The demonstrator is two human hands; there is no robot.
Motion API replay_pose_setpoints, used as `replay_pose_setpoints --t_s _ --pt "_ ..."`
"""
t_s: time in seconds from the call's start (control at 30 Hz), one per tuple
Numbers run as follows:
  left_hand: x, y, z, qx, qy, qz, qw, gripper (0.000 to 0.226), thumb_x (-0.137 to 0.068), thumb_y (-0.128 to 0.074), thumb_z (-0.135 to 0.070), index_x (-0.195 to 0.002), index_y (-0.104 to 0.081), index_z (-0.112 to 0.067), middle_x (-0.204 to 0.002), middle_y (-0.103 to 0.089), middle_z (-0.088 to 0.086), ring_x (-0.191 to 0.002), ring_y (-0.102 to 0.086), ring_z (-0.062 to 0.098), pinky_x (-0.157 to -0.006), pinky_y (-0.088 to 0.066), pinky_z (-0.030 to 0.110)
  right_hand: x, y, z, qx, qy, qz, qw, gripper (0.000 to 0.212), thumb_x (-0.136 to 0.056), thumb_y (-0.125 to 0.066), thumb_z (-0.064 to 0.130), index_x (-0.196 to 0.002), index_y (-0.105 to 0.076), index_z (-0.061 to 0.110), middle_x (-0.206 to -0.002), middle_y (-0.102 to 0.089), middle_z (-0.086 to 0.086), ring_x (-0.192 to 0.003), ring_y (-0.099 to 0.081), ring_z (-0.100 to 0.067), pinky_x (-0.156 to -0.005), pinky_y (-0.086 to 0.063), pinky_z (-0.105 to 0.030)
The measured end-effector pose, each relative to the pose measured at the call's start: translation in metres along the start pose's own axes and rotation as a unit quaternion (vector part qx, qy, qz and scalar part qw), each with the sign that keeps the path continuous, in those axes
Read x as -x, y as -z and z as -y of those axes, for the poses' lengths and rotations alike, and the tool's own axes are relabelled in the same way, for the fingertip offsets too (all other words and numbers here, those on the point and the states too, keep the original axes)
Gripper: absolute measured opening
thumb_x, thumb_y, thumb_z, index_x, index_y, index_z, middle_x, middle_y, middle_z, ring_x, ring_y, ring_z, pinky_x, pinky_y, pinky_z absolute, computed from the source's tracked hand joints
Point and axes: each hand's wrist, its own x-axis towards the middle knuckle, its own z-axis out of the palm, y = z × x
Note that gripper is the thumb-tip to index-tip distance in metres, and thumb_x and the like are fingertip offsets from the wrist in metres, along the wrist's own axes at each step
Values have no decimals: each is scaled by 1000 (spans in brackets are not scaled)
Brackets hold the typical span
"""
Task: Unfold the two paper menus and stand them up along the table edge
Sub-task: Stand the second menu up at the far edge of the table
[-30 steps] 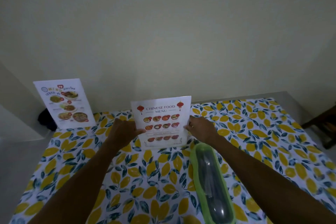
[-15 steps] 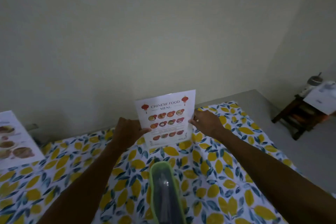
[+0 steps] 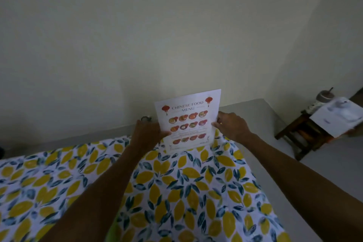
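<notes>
A white paper sheet headed "Chinese Food Menu" (image 3: 188, 120) stands upright at the far edge of the table, near its far right corner, its bottom edge resting on the lemon-print tablecloth (image 3: 176, 192). My left hand (image 3: 147, 133) pinches its left edge and my right hand (image 3: 229, 125) pinches its right edge. The other menu is out of view.
A pale wall rises just behind the table. A small dark wooden stool (image 3: 306, 135) with a white box (image 3: 337, 116) and a cup (image 3: 325, 95) stands on the floor at the right. A small dark object (image 3: 145, 118) lies behind the menu. A green edge (image 3: 113, 230) shows under my left forearm.
My view has swung right and both hands have carried the Chinese menu toward the far right corner. The other standing menu has left the frame, and the green-rimmed case is now mostly hidden.
</notes>
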Motion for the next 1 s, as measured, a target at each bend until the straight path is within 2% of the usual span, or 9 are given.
replay_pose_setpoints --t_s 0.1,0.2,0.37,0.5,0.63,0.8,1.0 --pt "-34 -14 -20 -13 18 0 1000 42 -85 -60 -61 -64 -49 -26 -62 -67 1 -45 -50 15 -66 -39 30 -25 2 -30 -4 -13 -3 1000 32 -93 -55 44 -112 -63 20 -104 -73 -8 -93 -68 -32 -80 -56 -40" --pt "-59 -34 -29 -42 39 36 998 47 -87 -49 -68 -71 -59 -24 -65 -68 0 -50 -53 16 -70 -48 34 -49 -3 -53 -16 -15 -4 1000 30 -93 -56 41 -110 -64 18 -106 -74 -8 -95 -68 -32 -81 -55 -39" --pt "-87 -65 -32 -41 70 45 996 59 -86 -44 -71 -87 -71 -19 -74 -73 1 -60 -66 18 -77 -52 38 -82 -18 -76 -24 -8 -1 1000 29 -94 -58 38 -110 -66 15 -108 -74 -9 -97 -68 -34 -81 -51 -38" --pt "-100 -78 -36 -48 79 64 994 60 -87 -42 -72 -88 -72 -20 -72 -72 0 -62 -65 18 -81 -47 38 -97 -29 -90 -26 -10 9 1000 30 -94 -57 41 -109 -65 17 -107 -74 -8 -96 -68 -32 -83 -54 -40" --pt "-109 -86 -39 -58 73 75 993 62 -88 -40 -72 -89 -71 -18 -73 -71 1 -62 -62 19 -76 -43 36 -107 -32 -100 -17 -11 11 1000 30 -94 -57 42 -110 -65 18 -107 -74 -7 -96 -68 -31 -83 -54 -40" --pt "-121 -92 -48 -50 91 85 991 62 -87 -42 -73 -89 -69 -17 -75 -70 2 -62 -58 19 -82 -44 40 -115 -32 -110 -13 -17 18 1000 31 -93 -56 44 -111 -64 20 -108 -74 -6 -97 -68 -31 -84 -55 -41" --pt "-131 -105 -52 -17 111 92 989 58 -88 -42 -71 -98 -69 -20 -85 -74 2 -78 -67 24 -88 -45 45 -122 -45 -121 -40 -29 17 999 30 -93 -55 44 -109 -64 19 -106 -74 -7 -94 -69 -31 -83 -55 -42"
